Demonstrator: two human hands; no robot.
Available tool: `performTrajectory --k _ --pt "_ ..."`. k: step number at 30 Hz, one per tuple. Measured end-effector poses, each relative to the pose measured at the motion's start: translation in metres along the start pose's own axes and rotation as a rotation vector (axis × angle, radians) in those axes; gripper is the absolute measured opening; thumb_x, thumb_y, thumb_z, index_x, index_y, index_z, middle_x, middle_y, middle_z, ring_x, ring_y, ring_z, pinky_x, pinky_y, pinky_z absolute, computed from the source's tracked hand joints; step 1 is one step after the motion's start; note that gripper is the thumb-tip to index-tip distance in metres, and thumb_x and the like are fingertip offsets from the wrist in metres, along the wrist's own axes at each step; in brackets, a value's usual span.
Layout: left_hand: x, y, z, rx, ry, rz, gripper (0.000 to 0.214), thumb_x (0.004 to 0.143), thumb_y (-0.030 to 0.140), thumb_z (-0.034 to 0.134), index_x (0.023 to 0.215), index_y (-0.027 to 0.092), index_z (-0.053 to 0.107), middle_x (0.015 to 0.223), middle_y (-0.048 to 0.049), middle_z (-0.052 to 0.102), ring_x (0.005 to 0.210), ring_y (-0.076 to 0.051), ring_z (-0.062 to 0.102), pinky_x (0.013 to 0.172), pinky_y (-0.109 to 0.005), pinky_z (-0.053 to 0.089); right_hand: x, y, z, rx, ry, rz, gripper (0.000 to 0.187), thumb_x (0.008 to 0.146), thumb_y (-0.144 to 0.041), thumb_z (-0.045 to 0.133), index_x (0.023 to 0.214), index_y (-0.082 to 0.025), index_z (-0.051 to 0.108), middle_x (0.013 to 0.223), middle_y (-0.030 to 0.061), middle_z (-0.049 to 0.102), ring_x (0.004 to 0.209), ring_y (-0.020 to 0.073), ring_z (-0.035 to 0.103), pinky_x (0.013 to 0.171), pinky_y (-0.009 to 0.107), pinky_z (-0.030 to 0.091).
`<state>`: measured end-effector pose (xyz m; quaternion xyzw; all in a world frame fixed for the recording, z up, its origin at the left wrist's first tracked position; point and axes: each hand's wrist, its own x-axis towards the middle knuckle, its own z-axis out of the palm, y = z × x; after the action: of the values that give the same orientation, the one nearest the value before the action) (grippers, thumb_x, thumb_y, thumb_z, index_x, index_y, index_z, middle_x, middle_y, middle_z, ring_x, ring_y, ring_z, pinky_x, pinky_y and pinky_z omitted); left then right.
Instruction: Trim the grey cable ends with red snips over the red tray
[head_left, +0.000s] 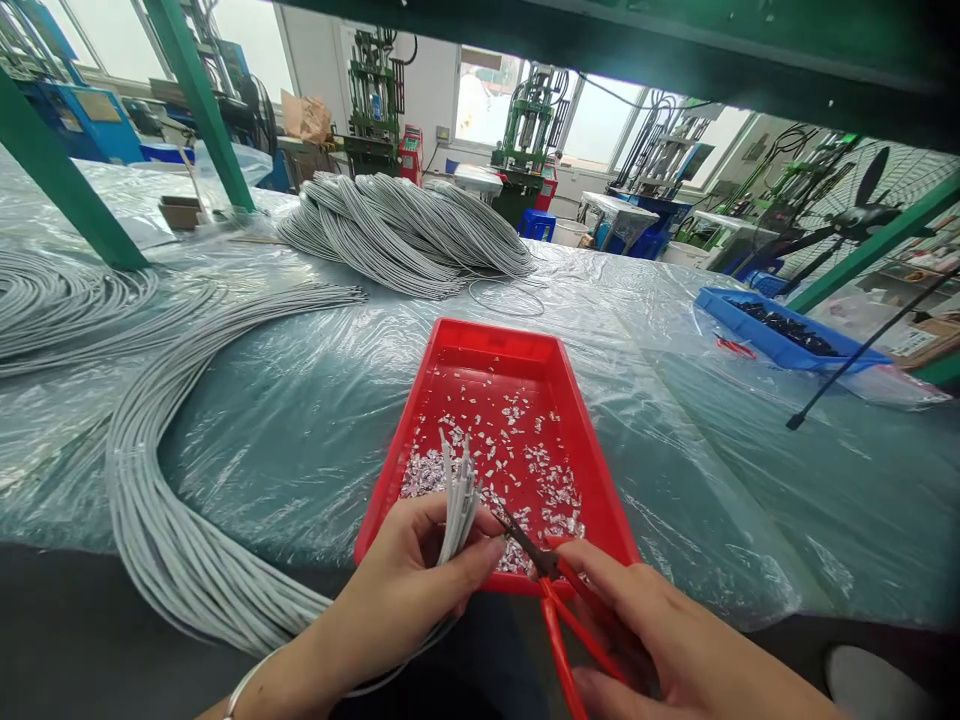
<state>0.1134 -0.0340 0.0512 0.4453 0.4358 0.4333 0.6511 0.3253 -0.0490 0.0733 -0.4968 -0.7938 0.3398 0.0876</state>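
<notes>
One hand, the left hand (409, 575), curls at the near end of a red tray (499, 336) and pinches a bunch of thin gray cables (460, 510). The right hand (645, 620) wraps around red-handled scissors (553, 630), with the blades pointing toward the left hand. The cable tips stick up, a bit uneven. Shiny silver bits (424, 475) lie in the tray. A long curve of cables (150, 500) hangs past the table's (277, 430) near edge. Flat tabletop stretches right, toward a blue tray (772, 340).
</notes>
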Motion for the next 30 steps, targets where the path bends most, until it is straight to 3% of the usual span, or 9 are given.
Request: performTrajectory --k 4,7,12,17,19,22,25,28,30 --pt "-0.002 0.002 0.001 0.011 0.002 -0.004 0.009 0.071 0.020 0.067 0.066 0.016 0.061 0.047 0.0064 0.047 0.041 -0.006 0.037 0.039 -0.017 0.028 -0.001 0.000 0.000 -0.015 -0.040 -0.008 0.049 0.079 -0.038 0.057 0.124 -0.017 0.055 0.098 0.0164 0.069 0.082 0.0302 0.067 0.067 0.039 0.058" --pt "-0.002 0.001 0.000 0.022 0.012 -0.012 0.008 0.070 0.021 0.068 0.068 0.016 0.062 0.050 0.0054 0.050 0.040 -0.005 0.038 0.039 -0.016 0.028 0.000 0.000 -0.002 -0.005 -0.069 -0.005 0.055 0.080 -0.040 0.054 0.127 -0.013 0.052 0.106 0.0192 0.067 0.091 0.0321 0.065 0.075 0.041 0.056" --pt "-0.003 -0.001 0.000 -0.002 0.027 -0.048 0.007 0.072 0.023 0.068 0.074 0.017 0.065 0.050 0.0064 0.049 0.040 -0.005 0.039 0.039 -0.015 0.028 0.001 0.006 -0.003 0.130 -0.014 -0.022 0.043 0.084 -0.036 0.048 0.123 -0.020 0.055 0.114 0.0142 0.064 0.101 0.0307 0.061 0.082 0.042 0.053" --pt "-0.012 -0.003 -0.008 -0.048 -0.210 -0.045 0.021 0.075 0.037 0.069 0.073 0.015 0.072 0.064 0.0004 0.057 0.057 -0.007 0.047 0.053 -0.015 0.036 0.006 0.013 0.002 0.484 0.180 0.073 0.046 0.081 -0.034 0.057 0.124 -0.022 0.047 0.095 0.0062 0.065 0.087 0.0213 0.062 0.076 0.030 0.052" --pt "-0.015 -0.006 -0.011 -0.204 -0.286 -0.128 0.028 0.077 0.045 0.063 0.083 0.018 0.070 0.051 0.0054 0.047 0.042 -0.003 0.035 0.042 -0.014 0.027 0.011 0.013 0.001 0.585 0.224 0.042 0.044 0.078 -0.035 0.062 0.116 -0.021 0.047 0.078 -0.0002 0.059 0.069 0.0166 0.059 0.064 0.024 0.052" --pt "-0.015 -0.011 -0.013 -0.416 -0.322 -0.228 0.033 0.084 0.051 0.050 0.100 0.024 0.061 0.039 0.0110 0.036 0.031 -0.003 0.017 0.033 -0.015 0.015 0.022 0.009 -0.002 0.513 0.257 -0.013 0.021 0.078 -0.036 0.063 0.087 -0.021 0.051 0.066 -0.0045 0.048 0.058 0.0139 0.049 0.053 0.021 0.045" --pt "-0.013 -0.012 -0.011 -0.382 -0.258 -0.200 0.027 0.082 0.047 0.056 0.085 0.020 0.060 0.040 0.0091 0.043 0.029 -0.002 0.021 0.032 -0.016 0.014 0.028 0.006 -0.002 0.318 0.233 -0.006 0.021 0.086 -0.036 0.052 0.072 -0.021 0.049 0.063 -0.0025 0.050 0.058 0.0152 0.049 0.052 0.023 0.043" --pt "-0.012 -0.008 -0.006 -0.281 -0.157 -0.142 0.032 0.073 0.046 0.068 0.075 0.015 0.060 0.037 0.0103 0.039 0.031 -0.001 0.024 0.034 -0.015 0.014 0.020 0.009 0.003 0.238 0.236 -0.044 0.023 0.089 -0.036 0.043 0.101 -0.019 0.052 0.074 0.0030 0.061 0.062 0.0186 0.056 0.059 0.029 0.047" --pt "-0.013 -0.005 -0.002 -0.256 -0.079 -0.164 0.036 0.065 0.046 0.074 0.074 0.014 0.059 0.038 0.0111 0.040 0.032 -0.001 0.023 0.034 -0.015 0.012 0.009 0.014 0.007 0.186 0.225 -0.061 0.049 0.084 -0.040 0.051 0.125 -0.016 0.040 0.089 0.0098 0.065 0.071 0.0227 0.060 0.067 0.033 0.050"
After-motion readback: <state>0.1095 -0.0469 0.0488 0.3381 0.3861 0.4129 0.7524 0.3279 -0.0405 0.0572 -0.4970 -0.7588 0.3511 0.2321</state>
